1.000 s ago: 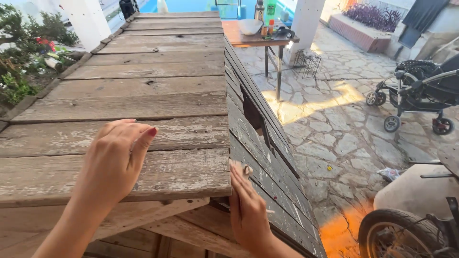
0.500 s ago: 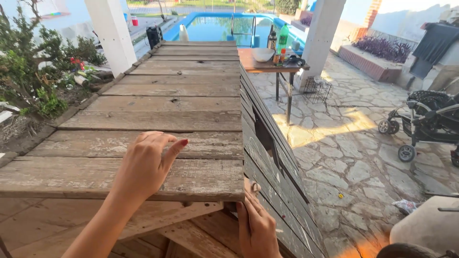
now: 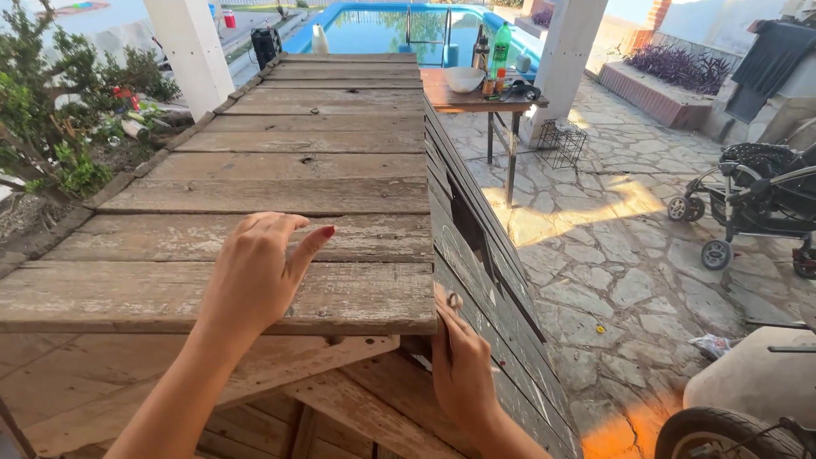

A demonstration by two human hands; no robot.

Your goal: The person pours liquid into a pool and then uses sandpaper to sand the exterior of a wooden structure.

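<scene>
A long structure of weathered wooden planks (image 3: 323, 161) stretches away from me, with a slatted side wall (image 3: 484, 255) dropping off on its right. My left hand (image 3: 255, 276) lies flat on the nearest top plank (image 3: 102, 293), fingers together and pointing forward. My right hand (image 3: 459, 361) presses against the near corner of the side wall just under the top plank, with a small thin object, hard to make out, between its fingers. Bare frame boards (image 3: 340, 382) show beneath the top.
Right of the structure a small wooden table (image 3: 476, 98) carries a white bowl (image 3: 464, 78) and a green bottle (image 3: 501, 49). A black stroller (image 3: 756, 200) stands on the stone paving at right, a wheel (image 3: 722, 433) at bottom right. White pillars, shrubs and a pool lie beyond.
The view has tilted and shifted so more of the pool and pillars show. Both hands stay on the same plank and corner, barely moved.
</scene>
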